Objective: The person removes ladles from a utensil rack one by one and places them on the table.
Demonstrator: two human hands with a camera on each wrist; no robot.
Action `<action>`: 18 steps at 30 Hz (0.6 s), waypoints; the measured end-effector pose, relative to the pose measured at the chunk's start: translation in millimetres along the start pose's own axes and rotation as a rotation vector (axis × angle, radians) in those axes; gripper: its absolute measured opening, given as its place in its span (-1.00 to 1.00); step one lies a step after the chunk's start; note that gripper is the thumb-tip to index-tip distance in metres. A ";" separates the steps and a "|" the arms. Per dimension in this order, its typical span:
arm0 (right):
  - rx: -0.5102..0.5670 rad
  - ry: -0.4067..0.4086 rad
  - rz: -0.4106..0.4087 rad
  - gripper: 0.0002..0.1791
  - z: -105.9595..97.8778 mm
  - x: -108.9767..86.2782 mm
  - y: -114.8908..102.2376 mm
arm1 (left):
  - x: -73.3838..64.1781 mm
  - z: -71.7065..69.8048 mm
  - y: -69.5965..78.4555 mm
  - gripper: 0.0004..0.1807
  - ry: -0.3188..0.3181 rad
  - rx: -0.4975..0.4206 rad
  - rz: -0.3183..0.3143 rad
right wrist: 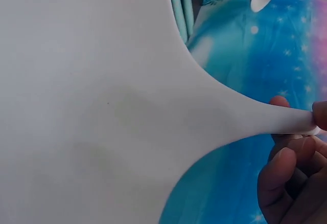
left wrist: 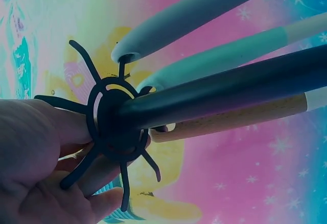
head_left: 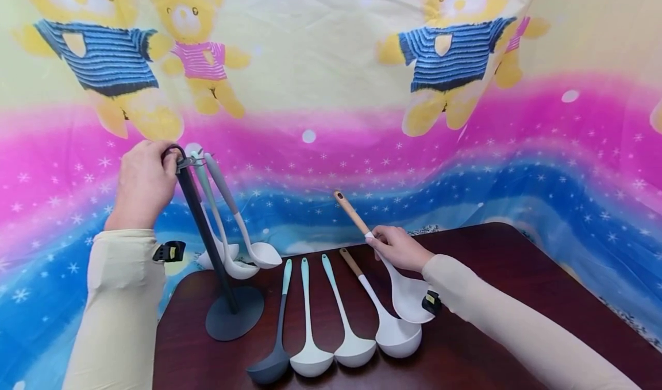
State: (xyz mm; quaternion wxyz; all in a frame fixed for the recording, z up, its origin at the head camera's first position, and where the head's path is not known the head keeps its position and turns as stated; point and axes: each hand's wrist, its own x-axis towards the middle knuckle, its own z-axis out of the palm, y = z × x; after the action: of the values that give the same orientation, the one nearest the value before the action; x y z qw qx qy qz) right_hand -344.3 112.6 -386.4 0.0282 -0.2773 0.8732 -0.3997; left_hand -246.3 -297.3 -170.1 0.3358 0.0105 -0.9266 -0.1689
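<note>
My left hand point(head_left: 145, 183) grips the top of a black utensil stand point(head_left: 208, 235), fingers curled about its hooked ring point(left wrist: 92, 114). Three ladles hang there: one grey-handled point(head_left: 222, 186), one mint-handled point(head_left: 213, 209), and one wooden-handled point(left wrist: 230, 119), mostly behind the pole in the head view. My right hand point(head_left: 403, 249) pinches a white ladle point(head_left: 414, 301) by its neck, just below the wooden handle point(head_left: 351, 212), which points up toward the back left. That ladle's white surface point(right wrist: 102, 101) fills most of the right wrist view. Several hooks in the left wrist view carry nothing.
On the dark table point(head_left: 476, 263), several ladles lie in a row: a dark grey one point(head_left: 271, 368), two white ones with mint handles point(head_left: 312, 364) point(head_left: 357, 352), and a white one with a brown handle point(head_left: 400, 341). A printed bear cloth point(head_left: 310, 91) hangs behind.
</note>
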 end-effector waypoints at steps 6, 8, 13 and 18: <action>0.015 -0.016 0.047 -0.74 -9.6 -9.0 17.6 | 0.8 -2.0 -0.8 -0.65 -0.001 0.004 0.020; 0.011 -0.018 0.063 -0.74 -13.7 -12.2 21.9 | 1.5 -2.8 -0.9 -0.66 0.004 0.014 0.036; 0.018 -0.028 0.097 -0.75 -20.4 -18.0 29.9 | 3.3 -5.5 -1.1 -0.68 0.001 0.025 0.052; 0.025 -0.056 0.164 -0.73 -18.5 -21.8 39.1 | 1.9 -10.7 -1.8 -0.63 -0.047 0.035 0.035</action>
State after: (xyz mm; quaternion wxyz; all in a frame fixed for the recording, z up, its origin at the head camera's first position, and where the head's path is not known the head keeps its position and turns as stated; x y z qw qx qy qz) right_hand -348.9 156.8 -405.5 0.0887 -0.2156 0.8868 -0.3991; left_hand -241.3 -302.6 -161.9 0.3166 -0.0040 -0.9371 -0.1470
